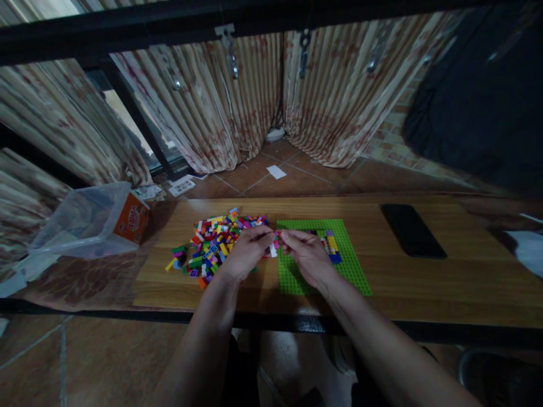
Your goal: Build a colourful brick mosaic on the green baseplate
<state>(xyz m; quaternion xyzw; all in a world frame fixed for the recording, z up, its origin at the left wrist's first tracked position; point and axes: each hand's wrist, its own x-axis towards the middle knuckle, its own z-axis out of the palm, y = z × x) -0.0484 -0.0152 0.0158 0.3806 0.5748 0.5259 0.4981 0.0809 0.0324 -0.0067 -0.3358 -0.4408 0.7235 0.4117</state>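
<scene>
Open passage ran across the tabletop [394, 294] between the green baseplate [352, 274] and the black phone [413, 230], while the loose brick pile [216, 243] obstructed the baseplate's left.

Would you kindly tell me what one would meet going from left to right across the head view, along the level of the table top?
Clear bin → brick pile → green baseplate → black phone → white item at the right edge.

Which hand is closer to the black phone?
Right. The right hand is over the green board, nearer the phone; the left hand is farther, by the brick pile.
</scene>
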